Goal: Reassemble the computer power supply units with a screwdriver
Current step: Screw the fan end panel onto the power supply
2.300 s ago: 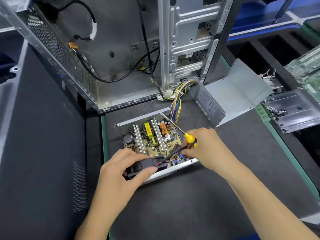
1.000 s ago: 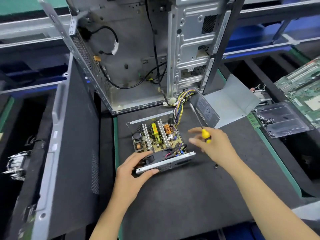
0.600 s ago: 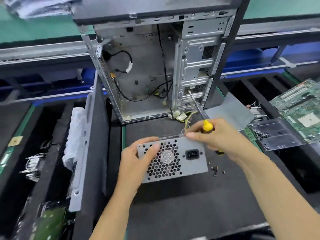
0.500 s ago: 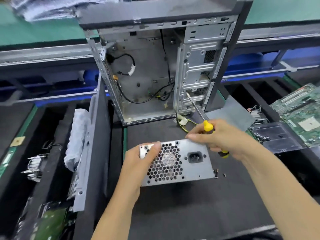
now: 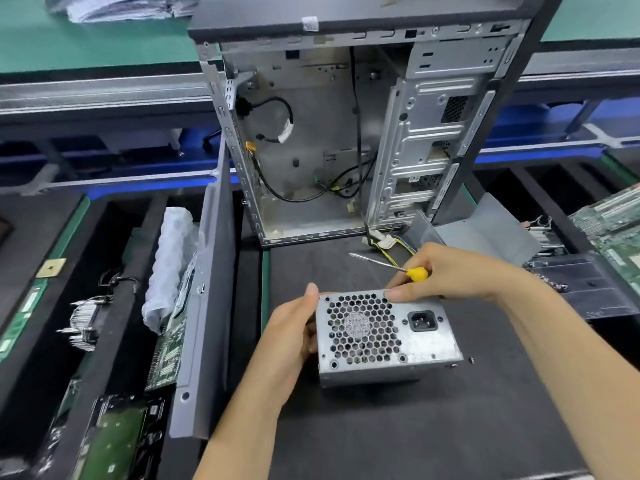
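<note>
Grey metal power supply unit point(image 5: 388, 336): interior, far side hidden. Yellow-handled screwdriver point(image 5: 414, 273): handle mostly inside right hand point(image 5: 453, 275). Green circuit board point(image 5: 613, 226) cut by right edge. Small dark screws point(image 5: 471, 359): type unreadable.

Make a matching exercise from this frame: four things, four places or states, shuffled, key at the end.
Things:
1. screwdriver
2. power supply unit
3. computer case
4. loose screws

Places or states:
A. stands open-sided at the back of the mat
B. held in the right hand, shaft pointing left
C. lie on the mat right of the metal box
D. stood on edge, fan grille facing the camera, left hand on its left side

Pairs: 1-B, 2-D, 3-A, 4-C
</note>
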A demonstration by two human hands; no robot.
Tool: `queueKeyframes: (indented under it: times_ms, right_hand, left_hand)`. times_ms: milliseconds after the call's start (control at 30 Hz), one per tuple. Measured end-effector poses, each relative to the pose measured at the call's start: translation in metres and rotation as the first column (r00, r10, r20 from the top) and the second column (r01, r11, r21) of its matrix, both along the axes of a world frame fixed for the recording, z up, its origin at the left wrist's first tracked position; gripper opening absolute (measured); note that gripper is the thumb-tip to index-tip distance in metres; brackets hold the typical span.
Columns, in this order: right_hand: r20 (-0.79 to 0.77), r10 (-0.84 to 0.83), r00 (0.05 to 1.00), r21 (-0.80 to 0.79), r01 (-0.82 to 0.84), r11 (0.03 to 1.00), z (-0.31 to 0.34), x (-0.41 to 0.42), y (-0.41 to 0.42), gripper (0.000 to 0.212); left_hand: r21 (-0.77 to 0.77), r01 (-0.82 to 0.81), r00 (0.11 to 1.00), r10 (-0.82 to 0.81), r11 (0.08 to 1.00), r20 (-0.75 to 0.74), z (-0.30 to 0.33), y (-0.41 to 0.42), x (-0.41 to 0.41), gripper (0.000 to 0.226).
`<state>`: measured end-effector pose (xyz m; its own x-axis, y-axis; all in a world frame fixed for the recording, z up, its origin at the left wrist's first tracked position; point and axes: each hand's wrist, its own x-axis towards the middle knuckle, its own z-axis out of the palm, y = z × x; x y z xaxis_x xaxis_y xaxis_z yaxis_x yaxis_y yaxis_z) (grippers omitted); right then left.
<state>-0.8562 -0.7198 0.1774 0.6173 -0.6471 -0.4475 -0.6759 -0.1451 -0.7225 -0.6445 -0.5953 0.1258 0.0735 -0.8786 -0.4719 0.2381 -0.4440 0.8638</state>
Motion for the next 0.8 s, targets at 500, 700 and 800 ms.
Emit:
queueKeyframes:
  times_ms: [500,700,800]
  right_hand:
    - [-0.005,-0.102,0.995,0.095,0.102,0.99,0.006,0.009,-0.003,0.039]
    - [0.061,-0.151,0.987,0.063,0.147,0.987,0.011,0.018,-0.003,0.025]
    - [0.072,-0.138,0.988,-0.003,0.139,0.99,0.016,0.022,-0.001,0.026]
  left_hand:
    - [-0.138,-0.093,0.996,0.094,0.986,-0.002,0.003,-0.008,-0.004,0.023]
    - [-0.251,-0.128,0.98,0.161,0.959,0.117,0.008,-0.014,-0.002,0.019]
    - [-0.322,-0.157,0.966,0.214,0.933,0.148,0.005,-0.011,-0.001,0.021]
